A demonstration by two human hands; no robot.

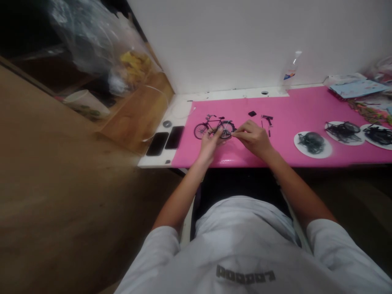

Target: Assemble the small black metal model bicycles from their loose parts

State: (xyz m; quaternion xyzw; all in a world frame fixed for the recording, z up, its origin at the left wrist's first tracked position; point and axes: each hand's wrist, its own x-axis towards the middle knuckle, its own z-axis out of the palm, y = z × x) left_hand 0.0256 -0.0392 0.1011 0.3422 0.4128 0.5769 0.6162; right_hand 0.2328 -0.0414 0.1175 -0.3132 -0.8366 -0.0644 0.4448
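A small black model bicycle (218,121) is held up over the pink table cover, its handlebar toward the left. My left hand (211,142) grips it low near the rear wheel, thumb and fingers closed on the frame. At the right end of the bicycle is my right hand (252,138), its thumb and index finger pinched at the rear wheel's edge. Whatever small piece lies between those fingertips is too small to make out. Right of the hands lie a black screwdriver-like tool (267,119) and a small black diamond-shaped piece (252,113).
White plates (327,152) with dark parts stand at the right on the pink cover (300,110). Two black phones (157,144) lie at the table's left end. A clear bottle (292,67) stands by the wall. Papers (357,87) are piled at far right.
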